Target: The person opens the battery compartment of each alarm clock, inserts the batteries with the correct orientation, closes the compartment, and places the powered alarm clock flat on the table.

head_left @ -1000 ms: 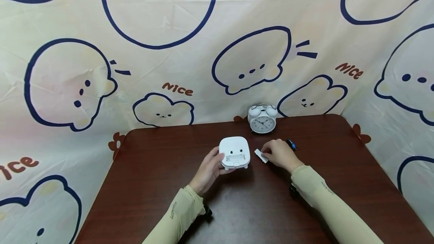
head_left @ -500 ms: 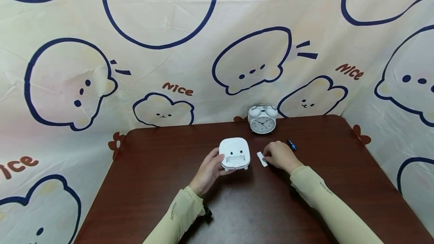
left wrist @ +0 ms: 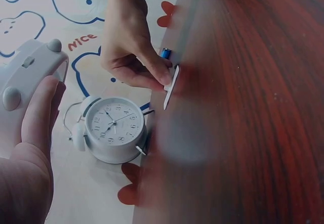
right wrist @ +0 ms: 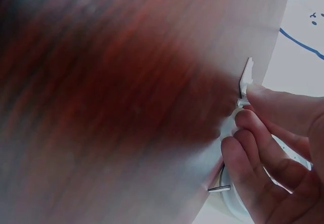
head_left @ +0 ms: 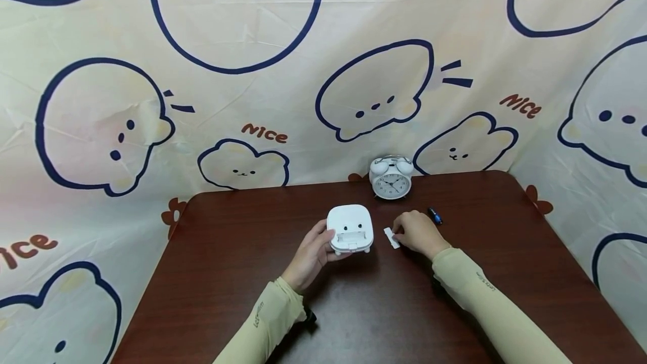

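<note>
My left hand [head_left: 308, 256] grips a white rounded-square device [head_left: 350, 213] by its left side, holding it tilted up above the table. An uncovered recess shows in the lower half of its face, below two small dark holes; stubby round feet stick out at the bottom. To the right, my right hand [head_left: 418, 232] pinches a small white battery cover [head_left: 388, 233] between thumb and fingers, close over the tabletop. The right wrist view shows the thumb [right wrist: 273, 105] on this thin cover [right wrist: 247, 72], the other fingers curled beneath.
A white twin-bell alarm clock [head_left: 392, 180] stands at the table's back edge, beyond my right hand. Just past that hand lies a blue battery [head_left: 434, 216]. The brown wooden table [head_left: 227, 274] backs onto a cartoon-printed cloth [head_left: 283, 94].
My right hand has shifted slightly right and nearer to me with the battery cover, which has turned to a steeper slant. The left hand and device have hardly moved.
</note>
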The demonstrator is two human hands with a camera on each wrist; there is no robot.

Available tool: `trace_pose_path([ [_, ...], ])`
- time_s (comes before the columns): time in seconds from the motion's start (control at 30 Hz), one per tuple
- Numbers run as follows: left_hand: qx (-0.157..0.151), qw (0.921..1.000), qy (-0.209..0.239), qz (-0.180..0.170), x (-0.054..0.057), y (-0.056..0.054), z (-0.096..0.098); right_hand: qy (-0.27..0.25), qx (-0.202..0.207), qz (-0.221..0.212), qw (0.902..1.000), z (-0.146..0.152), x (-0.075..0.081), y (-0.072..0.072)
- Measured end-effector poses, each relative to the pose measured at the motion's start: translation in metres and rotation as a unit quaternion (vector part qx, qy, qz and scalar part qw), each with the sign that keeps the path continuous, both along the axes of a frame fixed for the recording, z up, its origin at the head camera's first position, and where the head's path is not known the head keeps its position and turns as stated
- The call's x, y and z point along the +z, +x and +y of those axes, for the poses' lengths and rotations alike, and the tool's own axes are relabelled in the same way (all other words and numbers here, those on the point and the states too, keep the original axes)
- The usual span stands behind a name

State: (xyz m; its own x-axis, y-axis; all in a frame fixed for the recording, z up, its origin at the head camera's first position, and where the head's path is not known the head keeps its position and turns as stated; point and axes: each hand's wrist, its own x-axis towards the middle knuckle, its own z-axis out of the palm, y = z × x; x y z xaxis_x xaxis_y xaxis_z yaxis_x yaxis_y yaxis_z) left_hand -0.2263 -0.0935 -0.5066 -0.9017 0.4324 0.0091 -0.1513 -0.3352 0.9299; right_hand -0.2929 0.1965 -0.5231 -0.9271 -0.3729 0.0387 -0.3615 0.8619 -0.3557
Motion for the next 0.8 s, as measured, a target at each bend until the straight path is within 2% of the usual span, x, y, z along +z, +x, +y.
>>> trace_pose_path([
  [0.47, -0.002, 0.9999, 0.008, 0.008, 0.0, 0.0, 0.001, -0.002, 0.016, -0.016, 0.9997, 0.001, 0.002, -0.004],
  [0.7, -0.005, 0.9999, 0.008, 0.01, 0.0, 0.001, 0.002, -0.027, 0.017, -0.038, 0.9988, 0.01, 0.015, -0.009],
  [0.8, -0.004, 0.9999, 0.004, 0.008, -0.001, 0.0, 0.002, -0.029, 0.008, -0.029, 0.9991, 0.019, 0.023, -0.013],
])
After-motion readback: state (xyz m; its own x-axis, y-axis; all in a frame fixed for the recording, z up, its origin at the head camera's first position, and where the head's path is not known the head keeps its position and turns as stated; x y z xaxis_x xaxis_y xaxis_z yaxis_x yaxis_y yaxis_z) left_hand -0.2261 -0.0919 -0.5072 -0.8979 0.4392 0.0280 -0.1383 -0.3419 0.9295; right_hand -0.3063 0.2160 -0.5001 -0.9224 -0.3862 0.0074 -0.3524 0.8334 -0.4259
